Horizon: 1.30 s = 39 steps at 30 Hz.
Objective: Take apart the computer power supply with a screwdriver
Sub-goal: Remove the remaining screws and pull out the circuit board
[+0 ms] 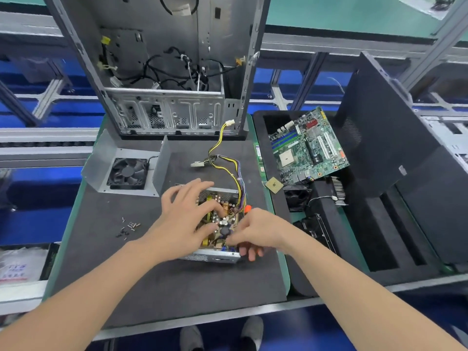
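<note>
The power supply (217, 255) lies with its lid off in the middle of the dark mat (157, 282), its circuit board (228, 219) bare. Its yellow and purple cable bundle (228, 165) runs toward the back. My left hand (182, 221) rests on top of the board with fingers spread and bent, touching the components. At the unit's right edge, my right hand (255, 231) grips a screwdriver. Only the orange end of that screwdriver (248, 208) shows above the knuckles; its tip is hidden. The removed metal cover with its black fan (128, 171) sits to the left rear.
Several loose screws (128, 228) lie on the mat at the left. An empty computer case (162, 72) stands at the back. To the right, a black tray (379, 252) holds a motherboard (309, 148), a CPU chip (274, 184) and other parts.
</note>
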Available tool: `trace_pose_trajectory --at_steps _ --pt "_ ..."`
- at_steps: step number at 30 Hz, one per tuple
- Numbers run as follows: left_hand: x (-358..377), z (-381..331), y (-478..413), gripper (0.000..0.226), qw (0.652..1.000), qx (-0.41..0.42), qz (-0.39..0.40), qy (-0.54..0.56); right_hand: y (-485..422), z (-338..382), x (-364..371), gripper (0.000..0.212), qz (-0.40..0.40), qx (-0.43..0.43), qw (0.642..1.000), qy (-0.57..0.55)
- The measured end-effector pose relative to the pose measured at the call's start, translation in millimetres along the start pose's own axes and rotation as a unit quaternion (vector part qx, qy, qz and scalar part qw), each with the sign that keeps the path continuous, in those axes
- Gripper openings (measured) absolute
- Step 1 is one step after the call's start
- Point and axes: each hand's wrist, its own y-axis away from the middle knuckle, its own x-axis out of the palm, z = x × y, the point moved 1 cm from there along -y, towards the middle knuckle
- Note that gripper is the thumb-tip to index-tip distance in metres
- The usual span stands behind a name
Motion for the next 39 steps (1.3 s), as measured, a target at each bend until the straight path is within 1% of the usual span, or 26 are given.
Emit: trace_pose_trajectory --at_steps 1,3,5,8,11,14,17,19,22,25,26,27,28,30,31,32,33,34,36,37,39 --pt "-0.1 -0.1 -0.2 0.03 1.0 0.0 -0.001 0.003 -0.3 -0.5 2.4 0.018 0.015 -0.003 1.0 0.011" --pt "-0.1 -1.4 -0.7 0.033 1.0 -0.003 -0.001 0.0 -2.8 -1.6 7.4 0.021 0.007 -0.016 1.0 0.015" --pt "-0.4 -2.9 -0.4 0.032 1.0 -0.008 0.002 -0.002 -6.1 -3.1 11.0 0.027 -0.01 -0.017 1.0 -0.024" --pt "-2.9 -4.8 0.2 0.03 1.0 -0.011 0.006 -0.003 -8.6 -3.0 12.7 0.024 0.011 0.01 0.998 -0.061" --pt "-5.9 -7.3 -0.2 0.027 1.0 -0.014 0.011 -0.003 -10.0 0.3 13.0 0.022 0.013 0.014 0.999 -0.038" --pt "-7.3 -7.6 0.1 0.025 1.0 -0.013 0.013 -0.002 -13.4 2.6 9.1 0.028 -0.041 0.006 0.999 -0.002" --pt "-6.2 -6.1 0.7 0.025 1.0 -0.009 0.009 -0.003 -16.9 1.7 0.4 0.024 -0.069 0.004 0.998 -0.001" --pt "-5.3 -5.2 0.6 0.025 1.0 -0.01 0.012 -0.007 -17.4 2.9 -3.7 0.029 -0.072 -0.002 0.997 0.014" --pt "-4.7 -5.1 0.8 0.025 1.0 -0.011 0.012 -0.005 -18.5 4.8 -5.6 0.03 -0.066 -0.01 0.998 0.009" --pt "-7.4 -3.9 0.7 0.027 1.0 0.001 0.004 0.022 -16.2 6.5 -5.0 0.032 -0.049 -0.027 0.997 0.053" --pt "-10.5 -2.1 1.1 0.033 0.999 0.004 0.005 0.045 -14.2 8.0 -5.0 0.029 -0.048 -0.036 0.997 0.052" --pt "-14.4 1.3 1.7 0.046 0.998 0.004 0.009 0.068 -11.9 10.6 -5.6 0.025 -0.053 -0.045 0.997 0.044" --pt "-19.2 5.9 2.6 0.066 0.996 0.004 0.021 0.084 -9.8 14.4 -6.4 0.024 -0.068 -0.056 0.995 0.041" --pt "-29.0 15.3 5.3 0.112 0.993 0.013 0.081 0.079 -6.9 26.4 -5.2 0.033 -0.132 -0.084 0.985 0.076" --pt "-33.1 19.3 6.2 0.131 0.992 0.026 0.111 0.048 -6.5 34.2 -2.8 0.04 -0.17 -0.096 0.974 0.113" --pt "-35.9 22.2 6.0 0.143 0.991 0.042 0.128 0.006 -7.0 42.2 1.0 0.048 -0.204 -0.1 0.962 0.154" --pt "-37.8 23.4 5.2 0.15 0.989 0.054 0.133 -0.037 -8.5 49.6 5.3 0.052 -0.227 -0.097 0.95 0.193" --pt "-38.7 23.2 3.9 0.153 0.987 0.06 0.13 -0.069 -10.7 56.1 10.2 0.05 -0.241 -0.089 0.939 0.229" --pt "-39.1 21.7 2.3 0.156 0.986 0.061 0.115 -0.105 -16.3 64.1 19.2 0.038 -0.25 -0.071 0.922 0.288" --pt "-38.6 21.3 2.5 0.157 0.986 0.059 0.108 -0.112 -18.9 65.6 22.4 0.033 -0.249 -0.059 0.918 0.304" --pt "-37.0 21.5 3.9 0.157 0.987 0.05 0.103 -0.111 -22.4 65.1 26.5 0.027 -0.24 -0.045 0.924 0.294"
